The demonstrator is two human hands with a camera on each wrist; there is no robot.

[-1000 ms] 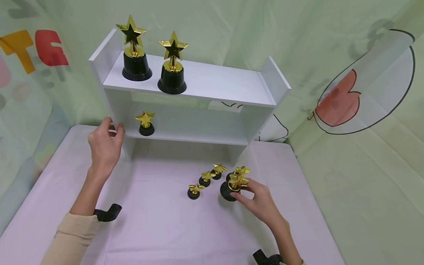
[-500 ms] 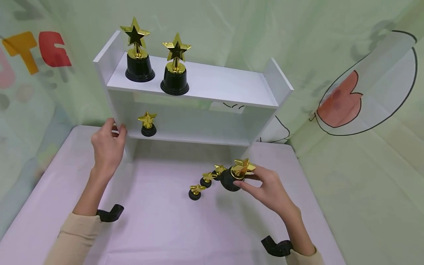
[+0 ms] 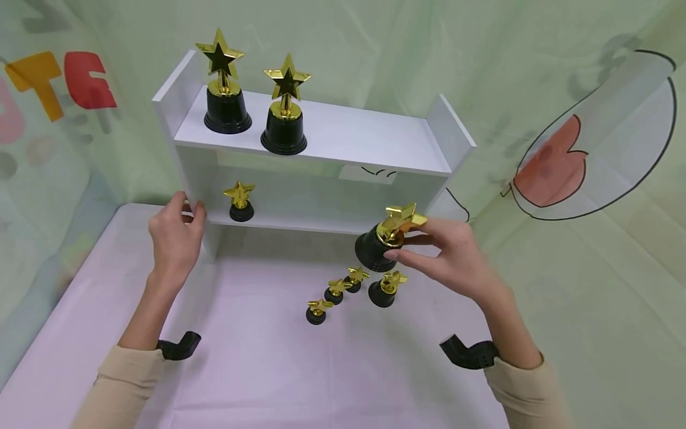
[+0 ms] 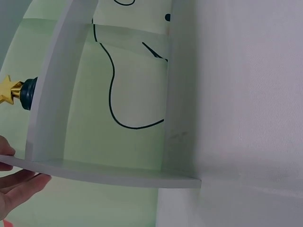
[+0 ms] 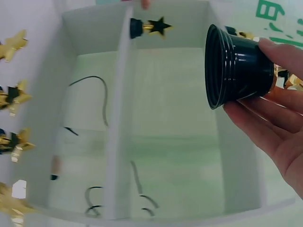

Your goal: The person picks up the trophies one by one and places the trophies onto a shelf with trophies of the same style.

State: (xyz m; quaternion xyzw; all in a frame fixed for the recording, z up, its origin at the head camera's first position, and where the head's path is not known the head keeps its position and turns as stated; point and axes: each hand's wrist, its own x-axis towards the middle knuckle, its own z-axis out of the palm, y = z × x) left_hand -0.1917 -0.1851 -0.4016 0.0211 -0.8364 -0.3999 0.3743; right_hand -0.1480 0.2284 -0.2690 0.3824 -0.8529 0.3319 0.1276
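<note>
My right hand (image 3: 452, 256) grips a large star trophy (image 3: 373, 250) by its black base, thumb on the near side. It is raised in front of the shelf's lower right, tilted with its gold star toward the right. The right wrist view shows the hollow underside of this black base (image 5: 241, 71). With thumb and fingers on either face, my left hand (image 3: 177, 238) holds the left side panel of the white shelf unit (image 3: 364, 131). On its lower board stands a small star trophy (image 3: 241, 210). Two large trophies, one at left (image 3: 227, 113) and one beside it (image 3: 284, 132), stand on top.
On the pinkish table (image 3: 268, 375), a medium trophy (image 3: 382, 293) stands below the raised one. Three small trophies form a slanting row to its left: front (image 3: 316, 314), middle (image 3: 334, 294) and rear (image 3: 353, 285). Printed curtains (image 3: 568, 298) hang behind and at the sides.
My right hand has lifted the large trophy off the table and carried it up toward the shelf, uncovering the medium trophy behind. My left hand keeps its place on the side panel.
</note>
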